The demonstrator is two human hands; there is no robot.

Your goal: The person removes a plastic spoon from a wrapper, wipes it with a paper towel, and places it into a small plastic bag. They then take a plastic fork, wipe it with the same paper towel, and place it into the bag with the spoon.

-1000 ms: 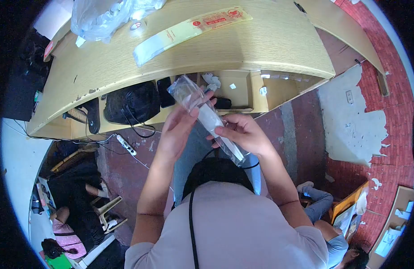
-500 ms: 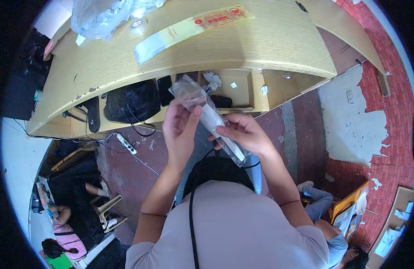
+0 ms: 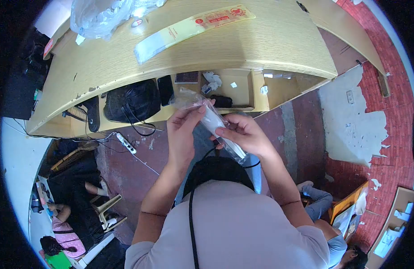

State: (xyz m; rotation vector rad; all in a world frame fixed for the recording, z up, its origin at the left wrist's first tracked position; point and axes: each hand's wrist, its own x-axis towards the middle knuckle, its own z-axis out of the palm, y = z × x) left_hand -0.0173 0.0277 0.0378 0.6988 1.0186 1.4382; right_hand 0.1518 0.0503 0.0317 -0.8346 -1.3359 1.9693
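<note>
A clear plastic packet [image 3: 210, 119] with a long white object inside is held slantwise in front of my body. Its loose upper end is crumpled, and what the white object is cannot be made out. My left hand [image 3: 183, 127] pinches the packet near that upper end between thumb and fingers. Lower down, my right hand [image 3: 243, 136] grips the packet's right side, thumb on top and some fingers hidden beneath it. On the desk ahead lies a long yellow printed sleeve [image 3: 193, 31] with red markings.
An open compartment under the desktop [image 3: 278, 45] holds a black bag [image 3: 133, 101], a phone [image 3: 165, 89] and crumpled paper [image 3: 211, 80]. A plastic bag [image 3: 99, 18] sits at the back left. A power strip [image 3: 125, 142] and cables lie left. Two people sit behind me.
My left hand has shifted slightly toward the packet's middle, its fingers now pinching the plastic. The packet's upper end has folded lower. My right hand stays nearly still.
</note>
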